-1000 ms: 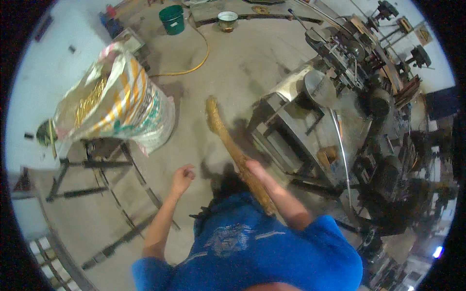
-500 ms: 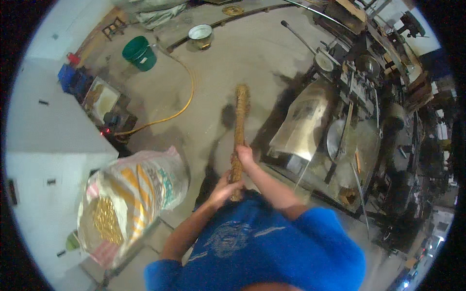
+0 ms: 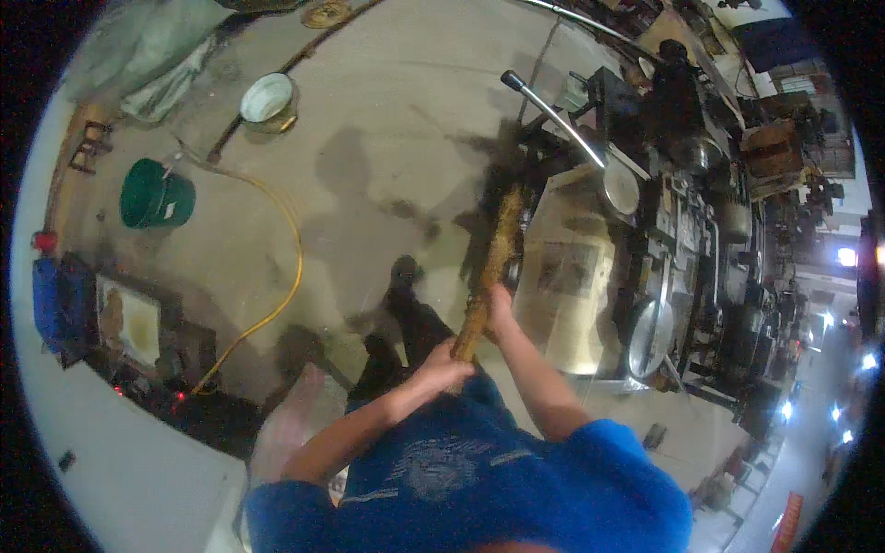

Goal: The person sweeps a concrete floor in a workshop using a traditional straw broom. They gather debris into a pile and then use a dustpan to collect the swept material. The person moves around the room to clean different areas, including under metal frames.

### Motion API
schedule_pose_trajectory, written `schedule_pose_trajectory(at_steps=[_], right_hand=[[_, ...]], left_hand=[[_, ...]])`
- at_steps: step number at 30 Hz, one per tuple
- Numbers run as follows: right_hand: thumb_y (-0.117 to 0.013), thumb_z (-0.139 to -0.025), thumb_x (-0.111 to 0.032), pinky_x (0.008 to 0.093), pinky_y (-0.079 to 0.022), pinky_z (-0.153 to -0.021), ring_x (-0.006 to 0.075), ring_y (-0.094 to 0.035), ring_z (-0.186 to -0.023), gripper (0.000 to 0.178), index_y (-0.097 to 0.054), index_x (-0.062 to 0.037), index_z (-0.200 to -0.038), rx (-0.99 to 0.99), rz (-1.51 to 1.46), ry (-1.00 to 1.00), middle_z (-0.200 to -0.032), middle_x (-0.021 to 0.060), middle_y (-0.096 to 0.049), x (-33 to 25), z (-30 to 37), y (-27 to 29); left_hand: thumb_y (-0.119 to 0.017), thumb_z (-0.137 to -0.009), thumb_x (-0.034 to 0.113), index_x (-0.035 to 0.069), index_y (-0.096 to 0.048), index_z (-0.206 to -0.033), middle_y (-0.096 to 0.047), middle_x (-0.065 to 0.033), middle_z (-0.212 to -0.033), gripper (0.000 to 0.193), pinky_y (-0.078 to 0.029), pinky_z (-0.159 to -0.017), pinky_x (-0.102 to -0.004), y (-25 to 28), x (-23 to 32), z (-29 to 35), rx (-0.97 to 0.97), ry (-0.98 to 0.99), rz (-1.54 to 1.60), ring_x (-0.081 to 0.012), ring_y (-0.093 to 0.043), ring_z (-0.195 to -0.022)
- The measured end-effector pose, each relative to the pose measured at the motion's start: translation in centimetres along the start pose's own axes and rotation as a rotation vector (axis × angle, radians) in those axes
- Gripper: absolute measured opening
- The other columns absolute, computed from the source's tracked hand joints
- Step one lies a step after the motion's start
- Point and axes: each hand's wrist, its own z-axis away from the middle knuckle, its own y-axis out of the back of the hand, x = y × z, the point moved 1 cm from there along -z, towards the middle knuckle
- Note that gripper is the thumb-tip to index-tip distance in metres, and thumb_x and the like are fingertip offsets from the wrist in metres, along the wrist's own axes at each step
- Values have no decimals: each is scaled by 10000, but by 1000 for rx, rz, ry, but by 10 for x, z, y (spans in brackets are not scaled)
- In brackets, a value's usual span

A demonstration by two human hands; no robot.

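Note:
A long, rough, brown-gold rod (image 3: 502,241) slants away from my body, its far end leaning slightly right toward the machinery. My left hand (image 3: 446,370) is closed round its near end, close to my waist. Farther up, my right hand (image 3: 500,311) grips it too, with the fingers partly hidden behind the rod. The rod's surface is blurred, so what it is made of cannot be told. Just right of it is a pale, shiny sheet or tray (image 3: 573,295) on the machine side.
Dark machinery (image 3: 678,221) with a long lever (image 3: 558,120) fills the right. On the left are a green bucket (image 3: 159,205), a white basin (image 3: 266,98) and a yellow hose (image 3: 297,267) across the floor. A pale sack (image 3: 300,415) stands by my left arm.
My view has turned right and come closer to the machinery. The rod has tilted to the right in both hands. The sack has mostly passed behind my left arm.

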Motion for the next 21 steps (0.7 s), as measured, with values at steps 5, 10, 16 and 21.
schedule_pose_trajectory(at_steps=[5,10,16,21], right_hand=[[-437,-736,-129,392,-426,-434,255,-496,-502,298,-370,-106,-1026,57,20,109,-625,115,-481,-8,-100,-4],[-449,-738,-153,432,-445,-517,290,-507,-601,322,-386,-69,-1042,289,75,134,-786,131,-499,-13,-119,-28],[-377,-788,-255,441,-456,-569,300,-517,-665,286,-476,-9,-895,247,171,8,-826,138,-524,-32,-206,46],[-368,-803,-238,402,-457,-492,278,-520,-585,264,-454,-33,-945,235,75,1,-725,120,-516,-38,-231,75]], left_hand=[[-597,-608,135,-25,-356,-1141,-517,-77,-817,606,-422,-581,-277,51,46,-69,-144,225,-41,-150,-496,-685],[-626,-670,205,35,-421,-1106,-540,-64,-827,511,-410,-690,-255,95,-4,-119,-193,141,22,-121,-498,-775],[-525,-771,145,71,-511,-1039,-566,-56,-793,278,-435,-572,-238,205,-13,-178,-9,145,217,-99,-513,-651],[-462,-780,90,24,-491,-1042,-571,-73,-701,272,-426,-511,-240,312,-58,-227,177,170,205,-117,-511,-542]])
